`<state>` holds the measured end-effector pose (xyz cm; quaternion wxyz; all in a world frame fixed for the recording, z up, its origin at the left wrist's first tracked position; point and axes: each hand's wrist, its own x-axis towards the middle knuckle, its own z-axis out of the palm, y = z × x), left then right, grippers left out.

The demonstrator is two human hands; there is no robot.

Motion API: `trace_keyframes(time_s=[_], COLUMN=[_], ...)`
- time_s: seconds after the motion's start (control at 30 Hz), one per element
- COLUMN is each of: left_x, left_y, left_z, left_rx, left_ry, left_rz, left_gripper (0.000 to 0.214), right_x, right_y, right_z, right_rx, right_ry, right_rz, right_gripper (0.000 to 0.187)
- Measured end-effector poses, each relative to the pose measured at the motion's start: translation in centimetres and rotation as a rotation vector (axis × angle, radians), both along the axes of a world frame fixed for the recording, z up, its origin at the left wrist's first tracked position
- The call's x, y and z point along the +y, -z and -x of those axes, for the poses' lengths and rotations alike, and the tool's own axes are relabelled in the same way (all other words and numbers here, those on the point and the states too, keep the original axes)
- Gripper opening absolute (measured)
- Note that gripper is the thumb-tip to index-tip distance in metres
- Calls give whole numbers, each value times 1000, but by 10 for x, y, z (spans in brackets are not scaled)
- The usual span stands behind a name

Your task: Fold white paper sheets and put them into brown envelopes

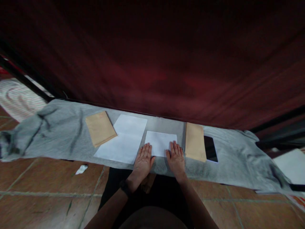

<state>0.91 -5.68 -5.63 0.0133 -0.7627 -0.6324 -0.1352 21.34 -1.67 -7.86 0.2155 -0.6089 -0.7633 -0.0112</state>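
A small white sheet of paper (161,141), perhaps folded, lies flat on the grey cloth in front of me. My left hand (143,158) rests palm down at its left edge, fingers stretched out and pointing away from me. Over its lower right corner lies my right hand (175,158), also flat with the fingers extended. Left of it is a larger white sheet (126,136) with a faint crease across it. A brown paper envelope (100,128) overlaps that sheet's left side. Close to my right hand lies another brown envelope (194,141).
The grey cloth (64,127) covers a long narrow surface. A dark-screened phone (210,148) lies beside the right envelope. Behind the surface hangs a dark red curtain (152,70). A crumpled white scrap (81,169) is on the tiled floor (47,181).
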Motion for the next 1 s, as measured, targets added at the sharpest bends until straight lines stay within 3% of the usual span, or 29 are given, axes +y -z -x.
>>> trace_keyframes(time_s=[0.4,0.63,0.83,1.0], left_x=[29,36,26,28], left_y=[-16,-30,-45,-67], left_z=[-14,-48,-70,-65], left_rx=[168,256,260,229], left_ry=[287,346,386,358], left_rz=[116,154,153,157], left_gripper=[44,45,42,32], right_x=[-3,4,-6,-20], right_y=[2,16,20,10], right_z=[-7,-10,-11,-23], right_rx=[110,529,654,759], right_ry=[-24,28,92,210], right_rz=[-45,26,39,51], right_gripper=[45,48,51,60])
